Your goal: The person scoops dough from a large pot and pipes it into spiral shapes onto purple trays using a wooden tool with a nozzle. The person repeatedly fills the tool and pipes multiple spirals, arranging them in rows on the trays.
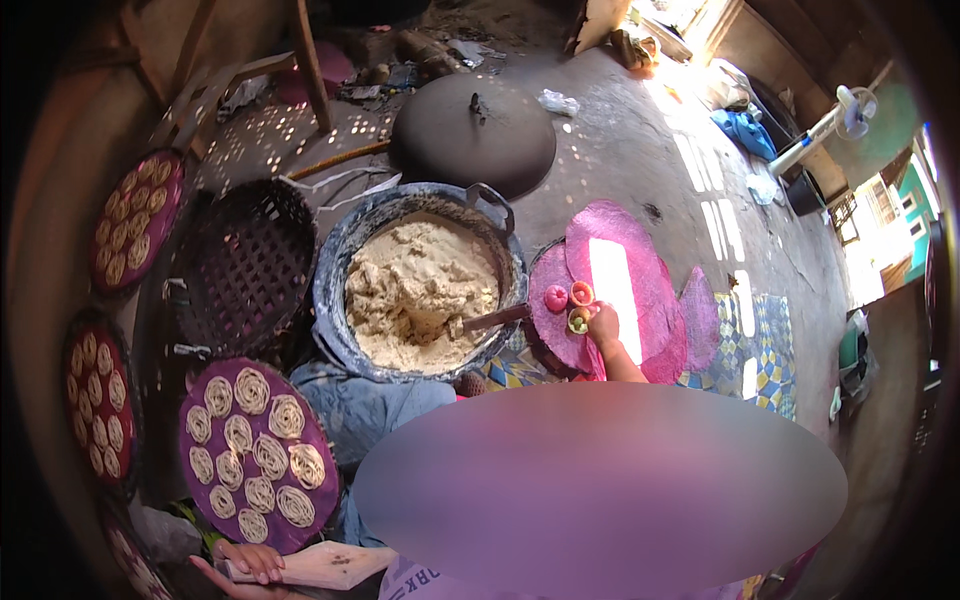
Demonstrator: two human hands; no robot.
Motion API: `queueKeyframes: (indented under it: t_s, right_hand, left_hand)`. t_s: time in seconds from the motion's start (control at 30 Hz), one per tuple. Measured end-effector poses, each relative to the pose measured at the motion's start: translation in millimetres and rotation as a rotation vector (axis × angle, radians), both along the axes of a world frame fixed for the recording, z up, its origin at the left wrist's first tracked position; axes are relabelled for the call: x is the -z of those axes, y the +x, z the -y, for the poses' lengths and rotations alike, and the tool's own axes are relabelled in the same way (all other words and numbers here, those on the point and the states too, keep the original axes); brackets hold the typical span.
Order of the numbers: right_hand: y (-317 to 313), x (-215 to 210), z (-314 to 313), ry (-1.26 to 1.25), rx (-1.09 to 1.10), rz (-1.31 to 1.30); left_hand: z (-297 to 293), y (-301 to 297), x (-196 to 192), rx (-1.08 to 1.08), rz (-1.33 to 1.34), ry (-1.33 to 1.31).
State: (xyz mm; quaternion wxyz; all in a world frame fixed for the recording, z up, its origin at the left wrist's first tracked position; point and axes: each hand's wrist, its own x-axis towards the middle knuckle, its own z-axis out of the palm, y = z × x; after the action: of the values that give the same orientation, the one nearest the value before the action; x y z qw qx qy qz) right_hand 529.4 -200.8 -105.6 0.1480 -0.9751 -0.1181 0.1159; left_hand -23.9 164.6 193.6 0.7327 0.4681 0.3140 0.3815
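Observation:
At the lower left my left hand [250,567] grips a flat pale wooden paddle [335,568], fingers curled over its narrow end. Just above it lies a round purple mat [225,385] with several coiled rings of dough strands [270,456]. My right hand does not show. A dark basin [335,235] stands in the middle, filled with pale crumbly dough [425,270]; a wooden handle [495,318] sticks out of it. Another person's small hand [603,325] touches a little cup [579,320] with green in it, beside an orange-red cup [581,292] and a pink round piece [556,297].
A blurred area hides much of the lower middle. Pink round mats [610,215] overlap right of the basin. Behind it lies a large dark lid [470,135]; a black woven basket [245,265] stands left. More trays of coils [138,222] lean along the left wall.

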Motion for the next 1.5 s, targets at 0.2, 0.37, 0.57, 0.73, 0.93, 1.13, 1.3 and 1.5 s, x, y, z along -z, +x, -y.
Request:
queueKeyframes:
  t_s: [0.2, 0.37, 0.57, 0.73, 0.93, 1.13, 1.3, 1.5]
  right_hand:
    - [26, 12, 14, -0.202, 0.038, -0.123]
    - [64, 43, 42, -0.253, 0.068, 0.087]
    - [151, -83, 2, 0.073, 0.076, 0.504]
    - [64, -250, -167, 0.863, -0.513, 0.032]
    - [-164, -386, -331, 0.91, -1.033, -0.58]
    - [-316, -422, -404, 1.182, -1.416, -0.922]
    - [-306, -428, -427, 1.511, -1.144, -0.566]
    - [-284, -316, -434, 1.27, -0.788, -0.51]
  left_hand:
    - [-3, 11, -7, -0.17, -0.092, -0.075]
    - [8, 15, 0, -0.452, 0.053, -0.11]
    - [17, 8, -1, -0.438, 0.113, -0.072]
    - [23, -11, 5, -0.287, 0.219, -0.015]
    - [44, -34, 7, -0.312, 0.288, 0.029]
    - [70, -61, 8, -0.394, 0.33, 0.069]
    - [84, -84, 18, -0.447, 0.393, 0.064]
    - [81, -96, 29, -0.469, 0.444, 0.053]
